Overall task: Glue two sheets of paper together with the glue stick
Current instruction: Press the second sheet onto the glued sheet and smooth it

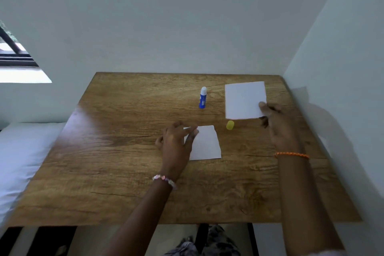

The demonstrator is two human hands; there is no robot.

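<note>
We see a wooden table (124,172) pushed into a corner of pale walls, with the person's two forearms reaching over it from the near edge. The right hand (276,124) pinches the near right corner of one white paper sheet (244,100) between thumb and curled fingers, and the sheet is lifted off the table at the far right (its near edge throws a shadow on the wood below). A second, smaller-looking paper sheet (207,143) lies flat near the middle of the table. The left hand (176,141) rests on this sheet's left part with fingers spread and nearly straight, the fingertips touching the paper. The glue stick (202,97), blue with a white top, stands upright on the far part of the table, just left of the held sheet and well apart from both hands. Its yellow cap (230,125) lies on the wood between the two sheets, below the raised sheet's near left corner. A beaded bracelet (165,181) circles the left wrist, an orange braided one (291,155) the right. A white pillow (22,151) lies beside the table's left edge.
</note>
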